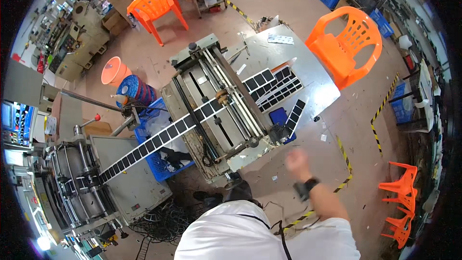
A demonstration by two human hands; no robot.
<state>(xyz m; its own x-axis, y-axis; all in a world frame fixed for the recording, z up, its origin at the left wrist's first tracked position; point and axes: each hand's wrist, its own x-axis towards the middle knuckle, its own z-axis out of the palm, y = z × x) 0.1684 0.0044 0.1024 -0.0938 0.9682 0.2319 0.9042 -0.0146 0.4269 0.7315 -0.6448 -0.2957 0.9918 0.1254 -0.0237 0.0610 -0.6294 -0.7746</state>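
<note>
My right hand (297, 162), with a dark watch on the wrist, hangs in front of the metal table's near corner. Motion blurs its fingers, and no held thing can be made out. My left hand is out of sight. Nearest the right hand lies a short strip of black rectangles (294, 117), beside a blue object (278, 116) on the table. A long white strip with black rectangles (159, 140) runs from the roller machine (79, 183) at left through the bench machine (231, 98). Several cut strips (284, 86) lie beyond it on the table.
An orange chair (344, 43) stands against the table's right side, another orange chair (156, 7) at the far left. A blue crate (163, 171) sits under the long strip. Tangled dark scrap (166, 221) lies on the floor near my feet. Orange stools (402, 192) are at right.
</note>
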